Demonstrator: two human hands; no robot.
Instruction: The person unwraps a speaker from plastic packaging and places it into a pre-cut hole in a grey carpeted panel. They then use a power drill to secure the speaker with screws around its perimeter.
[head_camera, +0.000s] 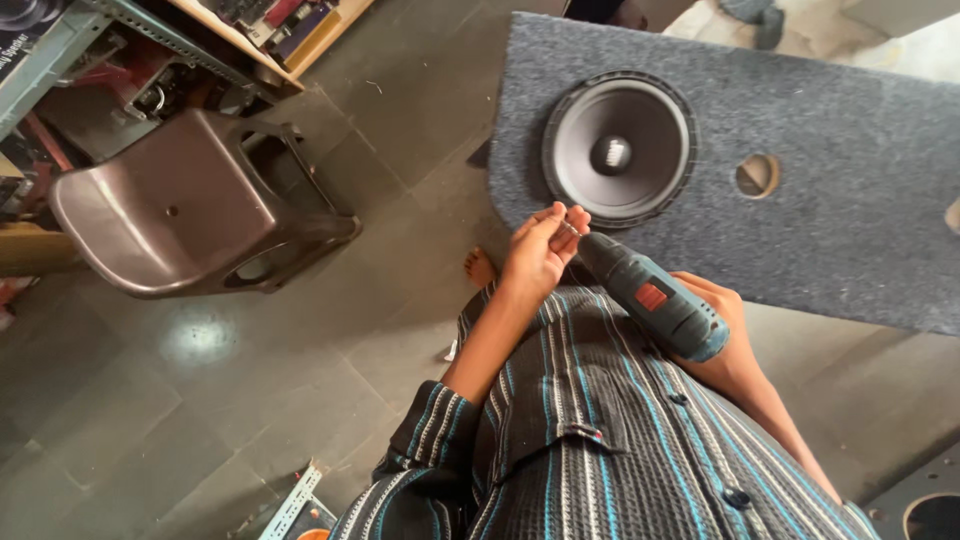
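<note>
striped shirt (590, 440) below; r hand (725, 330) grips drill (650, 295), nose up-left; l hand (540, 250) pinches its tip.

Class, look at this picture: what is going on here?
A person stands over a grey carpeted speaker board with a round speaker set in it. The right hand grips a teal cordless drill, pointed towards the speaker. The left hand pinches something small at the drill's tip, too small to identify. A brown plastic chair lies tipped nearby.
</note>
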